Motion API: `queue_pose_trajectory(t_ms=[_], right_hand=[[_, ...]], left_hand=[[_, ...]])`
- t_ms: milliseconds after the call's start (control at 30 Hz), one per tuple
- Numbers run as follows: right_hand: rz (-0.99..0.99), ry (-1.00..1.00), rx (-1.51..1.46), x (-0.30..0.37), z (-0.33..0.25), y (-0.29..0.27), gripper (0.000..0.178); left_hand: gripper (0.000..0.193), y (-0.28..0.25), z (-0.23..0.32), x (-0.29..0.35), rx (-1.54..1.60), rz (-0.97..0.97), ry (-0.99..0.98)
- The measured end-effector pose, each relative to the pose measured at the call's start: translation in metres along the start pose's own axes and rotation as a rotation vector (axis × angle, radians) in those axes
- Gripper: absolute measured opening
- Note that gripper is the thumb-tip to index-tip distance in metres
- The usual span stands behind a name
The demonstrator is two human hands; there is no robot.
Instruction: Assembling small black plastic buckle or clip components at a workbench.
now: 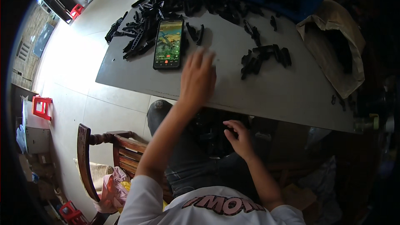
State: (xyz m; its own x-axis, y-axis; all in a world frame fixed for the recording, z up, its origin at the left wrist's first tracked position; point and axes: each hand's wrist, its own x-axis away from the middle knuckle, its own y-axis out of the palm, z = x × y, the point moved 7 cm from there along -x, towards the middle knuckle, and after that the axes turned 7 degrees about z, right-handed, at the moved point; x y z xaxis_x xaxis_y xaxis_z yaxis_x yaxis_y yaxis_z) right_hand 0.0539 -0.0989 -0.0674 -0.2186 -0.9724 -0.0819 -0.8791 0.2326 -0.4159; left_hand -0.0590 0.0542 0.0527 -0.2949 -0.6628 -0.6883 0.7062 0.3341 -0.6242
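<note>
My left hand (pixel 197 78) is over the near edge of the grey table (pixel 250 93), just right of a phone. Its fingers reach forward, slightly apart and a little blurred at the tips; I see nothing held in them. The phone (pixel 168 43) lies face up with a bright, colourful picture on its screen. Beyond my fingers sits a small V-shaped pair of black plastic parts (pixel 195 33). My right hand (pixel 241 141) hangs below the table edge above my lap, thumb and forefinger apart, with nothing visible between them.
Black plastic pieces (pixel 143 31) are heaped left and behind the phone. A smaller cluster (pixel 264 58) lies to the right. A blue bin (pixel 306 10) stands at the back, beside an open beige sack (pixel 354 54). A wooden chair (pixel 84 154) and red stools (pixel 42 107) are at left.
</note>
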Motion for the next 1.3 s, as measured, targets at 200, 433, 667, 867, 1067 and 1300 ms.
queue_pose_trajectory(t_ms=[200,433,667,867,1067,1300], right_hand=[[-0.012,-0.023,0.039,-0.001,-0.031,-0.021,0.021],[0.166,0.006,-0.014,-0.032,-0.036,-0.079,0.013],[0.444,-0.230,0.302,-0.137,-0.037,-0.132,0.020],[0.581,-0.354,0.804,-0.169,-0.039,-0.137,0.024],[0.494,-0.348,0.960,-0.160,-0.025,-0.134,0.022],[0.403,-0.132,0.895,-0.132,-0.031,-0.140,0.021]], left_hand=[[0.058,0.073,-0.064,-0.031,-0.372,-0.217,-0.212],[0.056,0.066,-0.041,-0.014,-0.348,-0.280,-0.138],[0.053,0.029,0.014,0.033,-0.141,-0.376,0.023],[0.037,-0.008,0.033,0.031,-0.041,-0.291,0.080],[0.028,-0.006,0.025,0.018,0.000,-0.220,-0.050],[0.023,0.017,0.036,0.026,-0.254,-0.340,-0.010]])
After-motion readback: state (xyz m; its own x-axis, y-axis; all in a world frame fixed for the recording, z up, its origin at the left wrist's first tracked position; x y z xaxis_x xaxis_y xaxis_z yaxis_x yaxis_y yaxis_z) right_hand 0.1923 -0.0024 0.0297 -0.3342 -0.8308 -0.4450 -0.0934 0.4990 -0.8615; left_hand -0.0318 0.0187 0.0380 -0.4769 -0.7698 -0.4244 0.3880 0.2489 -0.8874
